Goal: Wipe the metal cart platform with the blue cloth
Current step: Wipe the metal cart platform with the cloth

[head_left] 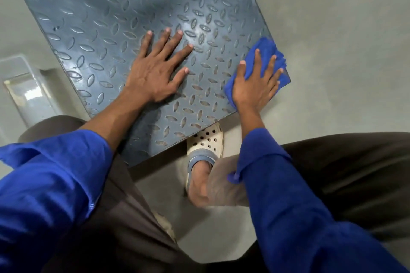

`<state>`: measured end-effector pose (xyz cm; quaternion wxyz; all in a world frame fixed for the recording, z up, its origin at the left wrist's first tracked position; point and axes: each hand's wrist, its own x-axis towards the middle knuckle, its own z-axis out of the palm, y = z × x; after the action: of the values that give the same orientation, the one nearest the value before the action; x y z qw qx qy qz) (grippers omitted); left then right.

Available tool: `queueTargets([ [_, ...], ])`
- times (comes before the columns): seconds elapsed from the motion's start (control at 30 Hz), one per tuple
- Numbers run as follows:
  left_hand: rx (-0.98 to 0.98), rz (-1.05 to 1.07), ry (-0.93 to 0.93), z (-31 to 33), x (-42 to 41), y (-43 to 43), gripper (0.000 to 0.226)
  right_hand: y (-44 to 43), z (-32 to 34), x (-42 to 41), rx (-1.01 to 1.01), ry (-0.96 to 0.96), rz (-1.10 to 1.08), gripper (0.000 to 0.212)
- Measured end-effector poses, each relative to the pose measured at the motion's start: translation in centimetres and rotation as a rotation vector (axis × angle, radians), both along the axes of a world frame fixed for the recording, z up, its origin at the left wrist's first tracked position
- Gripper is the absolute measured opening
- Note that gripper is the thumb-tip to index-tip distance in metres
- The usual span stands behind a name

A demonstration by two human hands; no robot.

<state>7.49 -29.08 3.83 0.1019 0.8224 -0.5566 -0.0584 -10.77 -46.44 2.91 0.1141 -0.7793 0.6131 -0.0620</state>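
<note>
The metal cart platform [124, 13] is a grey-blue plate with a raised diamond tread, filling the upper middle of the head view. My left hand [155, 71] lies flat on it near the front edge, fingers spread, holding nothing. A crumpled blue cloth [266, 49] sits at the platform's near right corner. My right hand [257, 86] presses down on the cloth with its fingers spread over it, and part of the cloth hangs past the platform's right edge.
Grey floor [332, 29] surrounds the platform. A pale plastic tub [26, 88] lies on the floor at the left. My foot in a cream perforated clog [206, 139] is tucked under the platform's front edge, between my knees in dark trousers.
</note>
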Motion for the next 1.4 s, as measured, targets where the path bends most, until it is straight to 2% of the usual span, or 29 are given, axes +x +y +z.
queueTargets([
  [0.17,-0.060,-0.011,0.011,-0.1,0.2,0.0,0.064,15.5,-0.7,-0.1,-0.083,-0.070,0.229,0.062],
  [0.3,-0.104,-0.029,0.019,-0.2,0.8,0.8,0.059,24.5,-0.3,-0.4,0.021,-0.028,0.493,0.062],
  [0.37,-0.118,-0.016,0.012,-0.2,1.1,1.5,0.057,22.9,-0.7,-1.1,-0.001,-0.052,0.560,0.060],
  [0.43,-0.125,0.008,0.000,-0.3,1.3,2.1,0.056,18.9,-1.3,-1.8,-0.072,-0.055,0.522,0.057],
  [0.5,-0.117,0.019,-0.010,-0.3,1.4,2.7,0.057,13.9,-1.8,-2.3,-0.103,-0.051,0.342,0.057],
  [0.6,-0.090,0.032,-0.010,-0.2,1.0,2.9,0.060,8.9,-1.7,-2.5,-0.013,-0.114,0.088,0.058],
  [0.67,-0.070,0.040,0.002,-0.1,0.6,2.5,0.061,10.1,-1.6,-2.2,-0.015,-0.143,0.040,0.058],
  [0.8,-0.084,0.008,0.017,0.1,-0.4,1.3,0.061,17.4,-1.3,-1.7,-0.029,-0.124,0.161,0.057],
  [0.87,-0.074,-0.060,0.004,0.1,-0.8,0.7,0.061,16.4,-1.3,-1.7,-0.029,-0.128,0.145,0.057],
  [0.97,-0.039,-0.118,-0.010,0.3,-1.2,-0.5,0.063,8.9,-0.8,-1.5,0.058,-0.091,0.002,0.059],
  [1.13,0.013,-0.061,-0.010,0.3,-1.8,-5.3,0.066,-4.2,1.2,-0.5,0.140,-0.066,-0.192,0.059],
  [1.23,0.035,-0.024,0.000,0.0,-1.6,-7.4,0.066,-2.3,1.0,0.5,0.121,-0.055,-0.139,0.059],
  [1.33,-0.012,-0.012,0.021,-0.5,-0.6,-8.3,0.062,4.2,-0.1,0.4,0.021,0.005,0.121,0.061],
  [1.4,-0.021,0.005,0.038,-0.6,0.5,-8.3,0.063,3.9,-0.6,0.0,0.030,0.021,0.194,0.063],
])
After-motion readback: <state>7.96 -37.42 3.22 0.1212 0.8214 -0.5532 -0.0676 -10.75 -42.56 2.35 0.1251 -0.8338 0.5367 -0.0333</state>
